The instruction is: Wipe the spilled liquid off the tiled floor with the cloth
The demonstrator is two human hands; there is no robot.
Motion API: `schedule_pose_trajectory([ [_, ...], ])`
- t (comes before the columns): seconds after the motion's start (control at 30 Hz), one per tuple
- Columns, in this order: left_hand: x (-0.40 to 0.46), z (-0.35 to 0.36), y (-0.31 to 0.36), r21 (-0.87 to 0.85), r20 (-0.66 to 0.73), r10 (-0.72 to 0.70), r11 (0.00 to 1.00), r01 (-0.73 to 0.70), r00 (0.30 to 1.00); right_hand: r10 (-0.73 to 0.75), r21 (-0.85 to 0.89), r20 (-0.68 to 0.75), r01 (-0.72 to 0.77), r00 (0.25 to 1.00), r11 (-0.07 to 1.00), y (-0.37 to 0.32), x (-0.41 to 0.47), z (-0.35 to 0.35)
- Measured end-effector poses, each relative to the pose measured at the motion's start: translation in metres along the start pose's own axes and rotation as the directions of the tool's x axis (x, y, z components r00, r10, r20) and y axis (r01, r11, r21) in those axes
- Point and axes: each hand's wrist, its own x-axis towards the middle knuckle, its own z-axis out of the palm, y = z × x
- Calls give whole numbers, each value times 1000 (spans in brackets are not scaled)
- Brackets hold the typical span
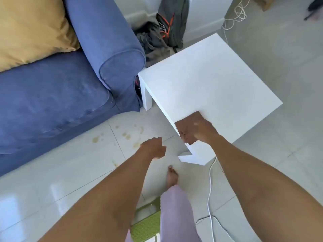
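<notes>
At near edge of white surface [209, 81]: right hand [201, 131], fingers closed on brown cloth [187, 127]. Left hand [153, 148] loosely curled, empty, above tiled floor [70, 172]. Yellowish spill [125, 135] beside blue sofa [52, 102].

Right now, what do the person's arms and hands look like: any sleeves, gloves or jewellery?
Both forearms are bare up to the frame edge, with no sleeves in view. The left hand and right hand wear no gloves, and no watch, bracelet or ring shows, though the fingers are motion-blurred. Lower down, a lilac trouser leg and a bare foot are visible.
</notes>
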Motion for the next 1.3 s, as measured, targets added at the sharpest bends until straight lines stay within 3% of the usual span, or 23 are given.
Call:
schedule_pose_trajectory([
  [0.1,34,5,27,-212,-23,-8,977,3,1000,-76,-283,-222,11,972,959,22,20,-17],
  [0.2,70,9,49,-431,-99,-40,902,-7,994,-59,-264,-244,-8,968,964,47,50,-15],
  [0.3,98,14,61,-415,-231,-56,908,-47,971,-59,-214,-295,-5,954,977,62,70,-7],
  [0.53,140,29,69,-430,-335,-150,903,-10,930,-117,-283,-459,-21,881,959,77,95,9],
  [0.67,143,31,71,-390,-354,-127,920,-23,927,-138,-226,-453,36,881,973,69,92,12],
  [0.93,99,30,19,-638,-203,-265,766,78,943,-259,-185,-410,198,874,962,37,58,59],
  [1.3,40,118,-168,-859,-86,-552,463,219,830,-433,-328,-103,380,895,865,4,33,254],
])
